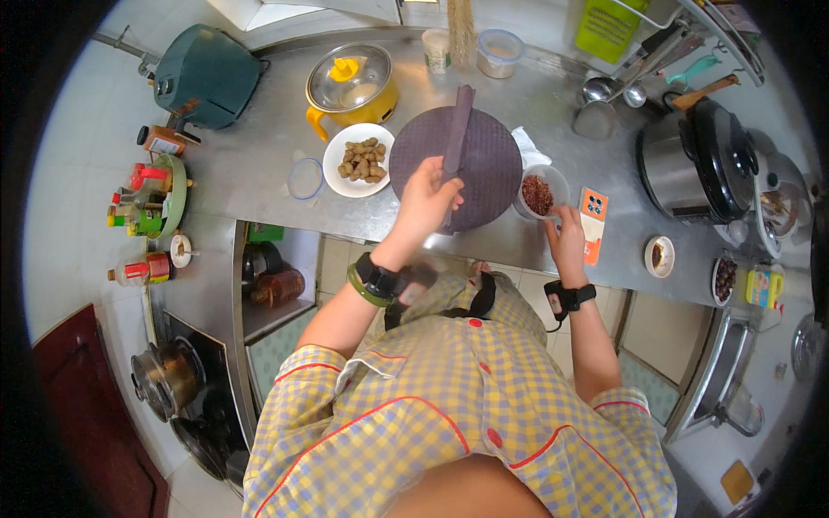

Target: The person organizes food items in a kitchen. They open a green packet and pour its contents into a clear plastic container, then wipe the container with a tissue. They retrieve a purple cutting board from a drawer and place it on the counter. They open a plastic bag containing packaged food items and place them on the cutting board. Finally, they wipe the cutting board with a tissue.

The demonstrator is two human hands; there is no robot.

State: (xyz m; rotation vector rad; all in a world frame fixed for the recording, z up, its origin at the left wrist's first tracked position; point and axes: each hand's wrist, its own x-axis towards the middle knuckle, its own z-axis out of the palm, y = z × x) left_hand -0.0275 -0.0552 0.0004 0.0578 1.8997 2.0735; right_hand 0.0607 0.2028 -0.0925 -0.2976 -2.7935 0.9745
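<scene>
My left hand (427,197) is closed around the middle of a long, narrow dark purple strip (462,116), knife-like in shape. It lies across a round dark purple chopping board (496,164). My right hand (567,231) pinches the near right rim of a small clear bowl (561,183), which holds dark red dried bits (537,195). The bowl stands just right of the board. To the board's left is a white plate (333,179) with a heap of brown, knobbly pieces (363,161).
A yellow pot (384,105) with a glass lid stands behind the plate; a clear round lid (306,179) lies left of it. Right of the bowl are an orange phone (592,226), a small dish (659,269) and a black-lidded cooker (691,164). Ladles (598,89) hang behind.
</scene>
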